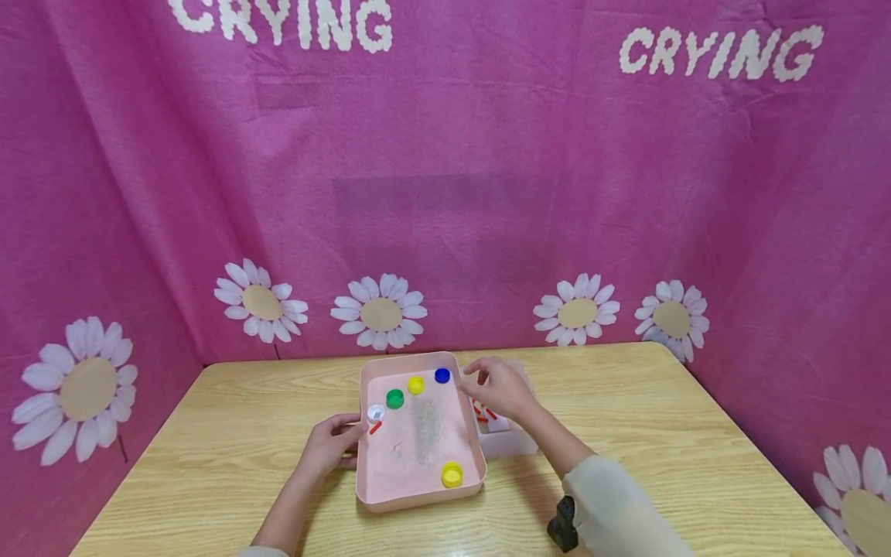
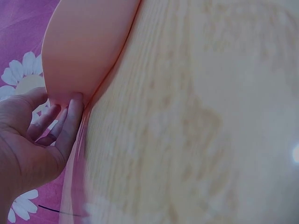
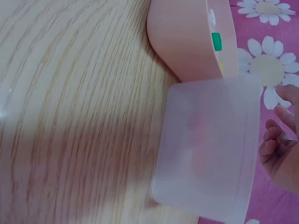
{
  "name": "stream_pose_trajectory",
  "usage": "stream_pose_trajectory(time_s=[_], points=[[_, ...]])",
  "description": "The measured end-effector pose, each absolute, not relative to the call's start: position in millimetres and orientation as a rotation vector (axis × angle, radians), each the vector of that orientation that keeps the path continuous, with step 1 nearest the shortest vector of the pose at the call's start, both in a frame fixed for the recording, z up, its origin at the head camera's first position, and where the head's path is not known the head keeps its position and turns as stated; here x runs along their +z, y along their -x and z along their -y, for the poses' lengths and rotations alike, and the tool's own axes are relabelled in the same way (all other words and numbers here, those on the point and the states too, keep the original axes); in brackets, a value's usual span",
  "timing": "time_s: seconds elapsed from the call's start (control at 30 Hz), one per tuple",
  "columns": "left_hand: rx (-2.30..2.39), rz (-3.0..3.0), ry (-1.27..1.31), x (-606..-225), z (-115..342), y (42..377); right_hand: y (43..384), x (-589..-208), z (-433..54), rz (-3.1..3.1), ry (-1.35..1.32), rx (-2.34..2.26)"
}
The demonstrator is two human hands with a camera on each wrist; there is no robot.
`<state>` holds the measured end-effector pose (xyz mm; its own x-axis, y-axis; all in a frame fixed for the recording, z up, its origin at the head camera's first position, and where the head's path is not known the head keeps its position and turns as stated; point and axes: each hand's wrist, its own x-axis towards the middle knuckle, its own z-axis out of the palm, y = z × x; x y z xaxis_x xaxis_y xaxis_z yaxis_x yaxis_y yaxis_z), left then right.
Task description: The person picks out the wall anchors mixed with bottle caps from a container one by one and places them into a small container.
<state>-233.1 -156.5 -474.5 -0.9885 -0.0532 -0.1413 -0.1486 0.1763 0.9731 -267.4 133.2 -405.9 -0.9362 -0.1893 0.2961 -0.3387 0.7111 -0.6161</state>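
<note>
A pink tray [image 1: 421,499] lies on the table in the head view. Inside it, a white cap [image 1: 376,413], green cap [image 1: 394,399], yellow cap [image 1: 415,385] and blue cap [image 1: 442,376] form a slanting row. Another yellow cap [image 1: 452,475] lies in the near right corner, and a short red stick [image 1: 376,427] beside the white cap. My left hand [image 1: 331,444] grips the tray's left side, thumb at the rim and fingers against the outer wall [image 2: 79,51]. Over the tray's right rim and a translucent box [image 3: 210,144], my right hand [image 1: 503,388] hovers with bent fingers, nothing visible between them.
The translucent box stands against the tray's right side, with several red pieces [image 1: 483,414] in it, partly hidden under my right hand. A wood-grain table [image 1: 264,418] carries everything. Behind it hangs a pink cloth [image 1: 445,193] printed with daisies.
</note>
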Motion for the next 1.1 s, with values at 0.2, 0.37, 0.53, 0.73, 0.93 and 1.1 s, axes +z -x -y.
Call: stream_pose_trajectory(time_s=[0.2,0.37,0.53,0.73,0.93,1.1], points=[[1.950,-2.353,0.205,-474,157,233,265,-403,-123,2.740,-0.444,1.079],[1.960,-2.345,0.201,-474,157,233,265,-403,-114,2.743,-0.467,1.083],[1.949,-2.349,0.204,-474,157,233,264,-403,-105,2.723,-0.506,1.089],[1.935,-2.348,0.214,-474,158,232,263,-407,-94,2.694,-0.578,1.075],[1.917,-2.357,0.221,-474,158,233,261,-414,-80,2.704,-0.602,1.116],[1.941,-2.345,0.219,-475,157,234,258,-422,-67,2.764,-0.540,1.149]])
